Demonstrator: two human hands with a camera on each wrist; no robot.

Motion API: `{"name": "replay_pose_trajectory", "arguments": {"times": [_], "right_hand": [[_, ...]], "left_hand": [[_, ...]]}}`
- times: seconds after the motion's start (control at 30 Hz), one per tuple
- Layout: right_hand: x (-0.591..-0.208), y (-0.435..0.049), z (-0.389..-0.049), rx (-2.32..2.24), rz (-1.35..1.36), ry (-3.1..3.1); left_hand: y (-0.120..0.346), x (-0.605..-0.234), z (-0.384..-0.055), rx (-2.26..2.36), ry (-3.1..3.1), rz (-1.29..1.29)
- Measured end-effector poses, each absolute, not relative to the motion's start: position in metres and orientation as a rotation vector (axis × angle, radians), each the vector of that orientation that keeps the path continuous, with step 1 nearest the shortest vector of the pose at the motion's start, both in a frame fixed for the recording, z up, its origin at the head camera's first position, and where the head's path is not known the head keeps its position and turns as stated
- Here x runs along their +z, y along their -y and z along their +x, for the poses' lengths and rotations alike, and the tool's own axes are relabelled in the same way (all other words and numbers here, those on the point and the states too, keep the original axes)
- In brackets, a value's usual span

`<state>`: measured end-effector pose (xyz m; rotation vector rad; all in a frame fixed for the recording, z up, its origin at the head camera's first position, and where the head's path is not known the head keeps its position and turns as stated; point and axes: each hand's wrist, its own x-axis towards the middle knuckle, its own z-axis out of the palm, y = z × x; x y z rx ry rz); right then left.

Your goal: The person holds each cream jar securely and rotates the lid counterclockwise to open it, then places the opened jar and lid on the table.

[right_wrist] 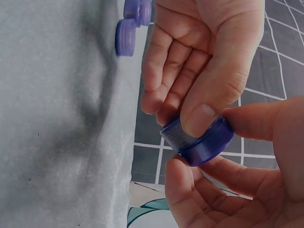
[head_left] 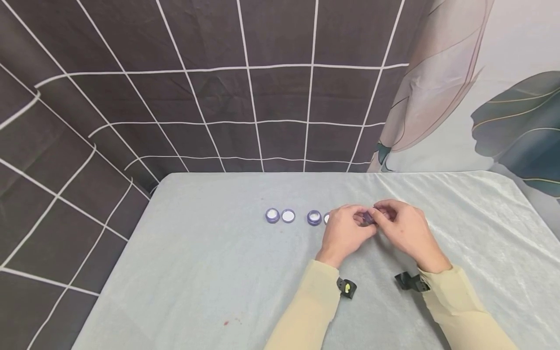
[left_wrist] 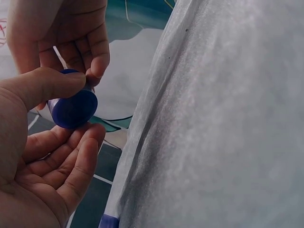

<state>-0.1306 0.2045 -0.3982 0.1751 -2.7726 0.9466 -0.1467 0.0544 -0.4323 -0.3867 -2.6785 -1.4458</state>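
Between my two hands is a small purple cosmetic jar (head_left: pixel 368 218) with a ridged cap, held above the cloth. My left hand (head_left: pixel 347 232) pinches its body, the thumb lying across the side in the right wrist view. The fingers of my right hand (head_left: pixel 404 229) grip round the darker purple cap (right_wrist: pixel 209 148). A flat, round dark-blue end of the jar (left_wrist: pixel 75 110) faces the left wrist camera. In the head view, fingers hide most of the jar.
Left of my hands, an uncapped jar (head_left: pixel 272 215) stands beside its white-lined lid (head_left: pixel 288 216). Another uncapped jar (head_left: pixel 314 218) has a second lid (head_left: pixel 326 218) next to it, partly hidden by my left hand. A pale cloth (head_left: pixel 197 272) covers the table; a dark gridded curtain (head_left: pixel 280 97) hangs behind.
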Motion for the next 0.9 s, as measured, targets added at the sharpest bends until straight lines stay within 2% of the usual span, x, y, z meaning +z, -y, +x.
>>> {"name": "replay_pose_trajectory", "arguments": {"times": [0.9], "right_hand": [[-0.3963, -0.2066, -0.1304, 0.961, 0.196, 2.762]], "left_hand": [[-0.0540, -0.4315, -0.1455, -1.434, 2.662, -0.423]]}}
